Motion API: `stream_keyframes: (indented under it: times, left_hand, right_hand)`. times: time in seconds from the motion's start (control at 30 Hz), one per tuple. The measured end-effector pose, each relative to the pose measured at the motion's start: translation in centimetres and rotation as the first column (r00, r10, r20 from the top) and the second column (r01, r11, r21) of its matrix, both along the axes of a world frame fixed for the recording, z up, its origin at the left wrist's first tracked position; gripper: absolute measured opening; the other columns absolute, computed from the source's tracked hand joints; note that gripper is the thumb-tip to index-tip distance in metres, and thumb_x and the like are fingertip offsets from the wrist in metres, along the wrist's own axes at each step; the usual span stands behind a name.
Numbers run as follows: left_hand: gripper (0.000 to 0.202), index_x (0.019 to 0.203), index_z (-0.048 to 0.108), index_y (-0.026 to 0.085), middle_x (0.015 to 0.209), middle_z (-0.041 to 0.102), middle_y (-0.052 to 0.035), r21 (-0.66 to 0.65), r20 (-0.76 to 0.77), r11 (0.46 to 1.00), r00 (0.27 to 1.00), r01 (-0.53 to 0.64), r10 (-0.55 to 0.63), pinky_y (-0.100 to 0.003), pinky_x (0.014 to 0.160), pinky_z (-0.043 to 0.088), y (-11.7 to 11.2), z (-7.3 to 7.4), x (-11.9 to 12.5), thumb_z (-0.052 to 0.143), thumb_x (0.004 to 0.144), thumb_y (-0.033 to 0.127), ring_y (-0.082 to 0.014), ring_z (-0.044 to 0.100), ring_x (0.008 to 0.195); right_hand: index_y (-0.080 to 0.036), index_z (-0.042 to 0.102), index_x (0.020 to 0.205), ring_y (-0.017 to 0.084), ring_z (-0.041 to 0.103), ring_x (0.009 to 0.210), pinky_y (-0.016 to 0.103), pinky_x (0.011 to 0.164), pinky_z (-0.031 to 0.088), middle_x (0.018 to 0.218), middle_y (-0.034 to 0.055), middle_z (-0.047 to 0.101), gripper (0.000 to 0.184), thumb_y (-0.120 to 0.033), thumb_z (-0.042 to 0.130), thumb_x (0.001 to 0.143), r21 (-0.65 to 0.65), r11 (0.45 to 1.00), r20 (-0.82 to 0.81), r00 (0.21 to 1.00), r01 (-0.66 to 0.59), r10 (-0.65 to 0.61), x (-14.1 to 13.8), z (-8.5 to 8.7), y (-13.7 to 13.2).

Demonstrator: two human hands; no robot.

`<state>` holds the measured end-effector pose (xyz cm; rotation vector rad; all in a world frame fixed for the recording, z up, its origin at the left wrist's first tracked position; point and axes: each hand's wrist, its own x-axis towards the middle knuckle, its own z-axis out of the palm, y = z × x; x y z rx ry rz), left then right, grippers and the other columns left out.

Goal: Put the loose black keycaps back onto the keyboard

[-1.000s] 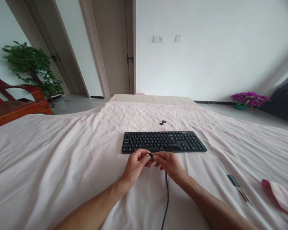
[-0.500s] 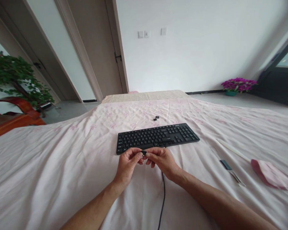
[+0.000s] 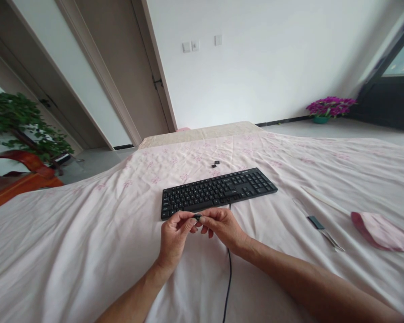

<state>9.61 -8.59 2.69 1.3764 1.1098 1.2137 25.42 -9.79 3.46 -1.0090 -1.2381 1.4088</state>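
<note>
A black keyboard [image 3: 218, 190] lies on a pink flowered sheet [image 3: 87, 233]. Just in front of it, my left hand [image 3: 175, 233] and my right hand [image 3: 224, 226] meet, and the fingertips of both pinch one small black piece [image 3: 197, 217], too small to name. A black cable [image 3: 228, 278] runs from under my right hand toward me. Two small black pieces [image 3: 216, 163], like loose keycaps, lie on the sheet beyond the keyboard.
A thin tool with a dark grip [image 3: 319, 226] and a folded pink cloth [image 3: 380, 233] lie on the sheet at the right. A red wooden chair [image 3: 20, 177] and a green plant [image 3: 23, 128] stand at the left; purple flowers [image 3: 330, 106] by the far wall.
The view has tilted and swung, so the keyboard now looks slanted. Both hands keep the same pinch on the small black piece and have hardly moved on the sheet.
</note>
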Motion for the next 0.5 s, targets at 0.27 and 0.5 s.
stream_keyframes:
  times: [0.27, 0.5]
  left_hand:
    - [0.020, 0.085, 0.065, 0.015, 0.066, 0.066, 0.0000, 0.003, 0.024, 1.000, 1.000, 0.018, -0.018, -0.021, 0.057, 0.049, 0.17, 0.01, -0.02, 0.067, 0.074, 0.032, -0.0102, 0.060, 0.057]
    - [0.018, 0.081, 0.065, 0.015, 0.066, 0.065, 0.0009, 0.022, 0.021, 0.999, 0.999, 0.048, -0.048, -0.021, 0.058, 0.049, 0.28, -0.06, -0.12, 0.068, 0.074, 0.031, -0.0103, 0.060, 0.057]
  right_hand:
    - [-0.015, 0.072, 0.084, 0.011, 0.057, 0.059, 0.020, 0.049, 0.042, 0.077, 0.0069, 0.071, 0.033, -0.044, 0.057, 0.082, 0.023, 0.999, -0.034, 0.999, -0.038, 0.039, 0.21, -0.14, -0.01]
    - [-0.015, 0.072, 0.085, 0.012, 0.057, 0.059, 0.020, 0.047, 0.042, 0.077, 0.0078, 0.071, 0.033, -0.045, 0.060, 0.081, 0.011, 1.000, -0.056, 0.998, -0.013, 0.014, 0.27, -0.39, 0.08]
